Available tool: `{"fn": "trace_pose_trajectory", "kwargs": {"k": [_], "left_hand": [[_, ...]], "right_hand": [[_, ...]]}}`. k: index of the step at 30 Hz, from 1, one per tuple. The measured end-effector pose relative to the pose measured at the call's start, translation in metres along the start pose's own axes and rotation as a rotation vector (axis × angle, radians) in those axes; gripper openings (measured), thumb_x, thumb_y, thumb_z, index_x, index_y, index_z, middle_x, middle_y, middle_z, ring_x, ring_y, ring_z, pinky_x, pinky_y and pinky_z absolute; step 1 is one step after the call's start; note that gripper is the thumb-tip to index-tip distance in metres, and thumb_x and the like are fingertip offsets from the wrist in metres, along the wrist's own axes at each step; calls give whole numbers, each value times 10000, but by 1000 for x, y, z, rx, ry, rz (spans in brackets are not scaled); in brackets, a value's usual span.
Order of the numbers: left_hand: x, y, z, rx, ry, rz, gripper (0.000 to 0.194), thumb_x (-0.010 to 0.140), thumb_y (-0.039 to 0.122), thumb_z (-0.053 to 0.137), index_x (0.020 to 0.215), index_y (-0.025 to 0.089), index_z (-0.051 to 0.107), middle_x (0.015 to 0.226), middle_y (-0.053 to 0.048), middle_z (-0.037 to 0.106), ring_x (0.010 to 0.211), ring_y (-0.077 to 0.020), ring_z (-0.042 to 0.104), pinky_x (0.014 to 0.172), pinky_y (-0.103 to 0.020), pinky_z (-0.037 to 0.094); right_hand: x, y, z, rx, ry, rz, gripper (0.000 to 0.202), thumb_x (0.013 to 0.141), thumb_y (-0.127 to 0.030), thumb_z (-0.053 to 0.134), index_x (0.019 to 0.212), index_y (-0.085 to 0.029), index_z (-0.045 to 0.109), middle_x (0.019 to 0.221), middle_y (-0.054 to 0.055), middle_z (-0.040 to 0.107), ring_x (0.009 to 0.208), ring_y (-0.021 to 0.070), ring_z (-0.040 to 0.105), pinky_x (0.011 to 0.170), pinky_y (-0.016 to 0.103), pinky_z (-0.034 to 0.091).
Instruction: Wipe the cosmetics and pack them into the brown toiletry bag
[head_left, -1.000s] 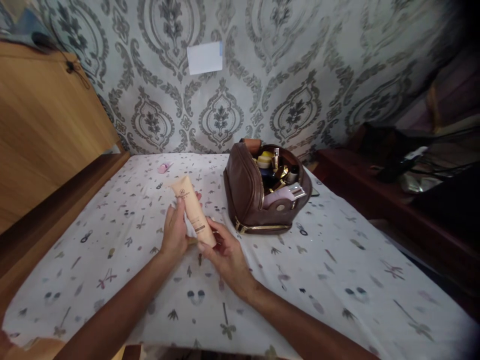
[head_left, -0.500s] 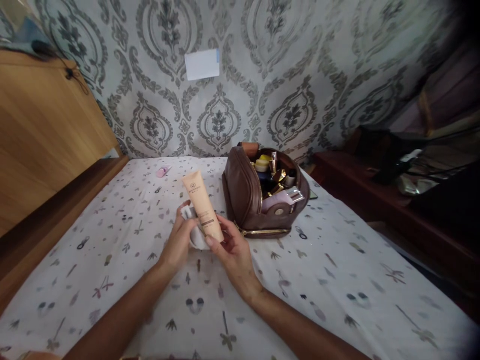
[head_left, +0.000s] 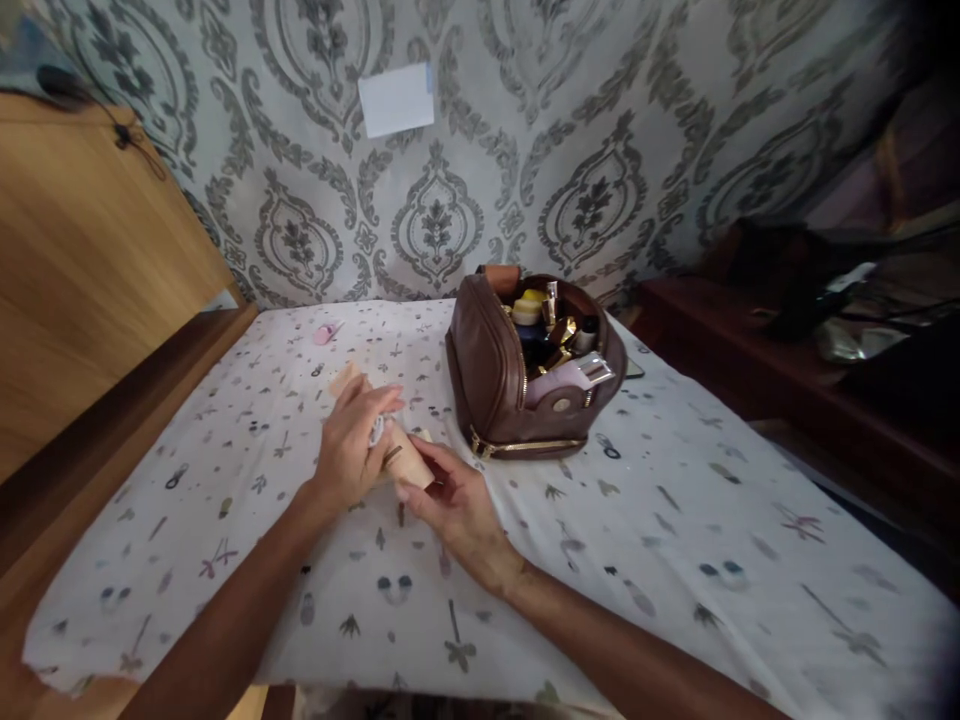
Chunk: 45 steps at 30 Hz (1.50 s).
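Observation:
A peach-coloured squeeze tube [head_left: 409, 464] lies tilted between both hands above the patterned cloth. My right hand [head_left: 466, 510] grips its near end with thumb and fingers. Across the upper part of the tube, my left hand [head_left: 351, 442] is closed over a crumpled white cloth [head_left: 376, 430], which mostly hides under the fingers. Just beyond the left fingers, the tube's far end pokes out. To the right of the hands stands a brown cosmetic bag [head_left: 487, 370], unzipped, with a yellow-lidded jar [head_left: 529, 308], gold-capped items and a pale lilac tube [head_left: 559, 381] inside.
A white tablecloth [head_left: 300, 600] with small prints covers the table. A small pink object [head_left: 324, 333] lies at the back left. Wooden furniture [head_left: 97, 220] borders the left side, and a dark red surface [head_left: 697, 320] with clutter is on the right. Patterned wallpaper [head_left: 442, 220] rises behind.
My left hand has moved up and over the tube with the white cloth, covering its printed front. The tube has tipped further left and lower. My right hand keeps its hold.

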<state>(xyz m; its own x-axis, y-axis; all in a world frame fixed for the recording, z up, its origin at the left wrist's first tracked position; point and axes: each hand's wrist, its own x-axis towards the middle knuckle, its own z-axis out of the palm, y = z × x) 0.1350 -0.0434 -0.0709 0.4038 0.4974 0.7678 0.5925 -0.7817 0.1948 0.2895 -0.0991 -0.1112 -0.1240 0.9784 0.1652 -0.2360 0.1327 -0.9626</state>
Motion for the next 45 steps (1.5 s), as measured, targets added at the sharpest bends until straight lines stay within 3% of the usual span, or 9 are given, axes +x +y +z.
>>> {"fn": "trace_pose_trajectory", "kwargs": {"k": [9, 14, 17, 22, 27, 30, 34, 38, 45], "left_hand": [[-1, 32, 7, -249, -81, 140, 324, 966, 168, 433, 1262, 181, 565, 1016, -90, 768, 959, -200, 721, 991, -400, 534], [2, 25, -4, -209, 256, -369, 163, 986, 245, 476, 1028, 208, 629, 736, 15, 646, 705, -126, 634, 725, -243, 517], [7, 19, -5, -444, 460, -733, 172, 957, 403, 546, 995, 238, 578, 672, 60, 544, 594, -100, 534, 606, -209, 464], [8, 26, 7, -1072, 242, -1097, 557, 806, 605, 667, 1197, 220, 573, 907, -20, 687, 584, -121, 602, 480, -220, 476], [8, 39, 13, -1086, 220, -1190, 521, 739, 582, 744, 1037, 165, 650, 823, -27, 703, 722, -167, 672, 615, -247, 553], [10, 39, 10, -889, 191, -1147, 471, 771, 602, 695, 922, 161, 635, 722, 2, 656, 626, -136, 623, 586, -232, 521], [8, 40, 6, -592, -61, -922, 331, 852, 501, 624, 979, 205, 545, 706, 30, 612, 606, -146, 602, 582, -254, 497], [-4, 48, 11, -188, -244, -732, 459, 809, 377, 609, 1215, 217, 465, 1000, -90, 710, 823, -281, 695, 674, -381, 526], [-11, 48, 10, -236, -144, -664, 687, 787, 476, 667, 1360, 216, 391, 1150, -124, 677, 1008, -309, 681, 774, -398, 541]], "right_hand": [[9, -4, -6, 168, 16, 56, 421, 630, -354, 853, 971, -219, 645, 902, 6, 662, 818, 170, 617, 711, 270, 524], [7, -9, -6, 216, 63, 171, 481, 658, -373, 843, 1074, -225, 650, 988, 24, 669, 767, 152, 605, 613, 250, 510], [8, -12, -5, 295, 77, 174, 430, 693, -382, 828, 1061, -226, 671, 996, 24, 679, 778, 151, 619, 617, 248, 518], [11, -17, -2, 577, -92, 277, 394, 698, -405, 836, 998, -187, 703, 931, 28, 674, 787, 135, 650, 608, 210, 516], [8, -13, -2, 453, -142, 305, 447, 730, -522, 778, 975, -162, 681, 817, 19, 634, 699, 128, 605, 593, 241, 516], [6, -11, -5, 235, -65, 259, 509, 711, -565, 767, 1033, -200, 617, 915, 26, 612, 716, 139, 592, 530, 231, 465], [8, -17, -12, 49, 91, 123, 477, 749, -559, 716, 1057, -221, 579, 938, 17, 565, 728, 133, 535, 556, 236, 426], [10, -27, -14, -48, 56, -13, 366, 785, -473, 690, 1027, -206, 626, 881, 16, 633, 796, 168, 570, 712, 286, 464], [6, -46, -16, 140, 107, -60, 326, 775, -485, 733, 933, -207, 670, 942, 36, 696, 888, 209, 626, 829, 335, 505]]}}
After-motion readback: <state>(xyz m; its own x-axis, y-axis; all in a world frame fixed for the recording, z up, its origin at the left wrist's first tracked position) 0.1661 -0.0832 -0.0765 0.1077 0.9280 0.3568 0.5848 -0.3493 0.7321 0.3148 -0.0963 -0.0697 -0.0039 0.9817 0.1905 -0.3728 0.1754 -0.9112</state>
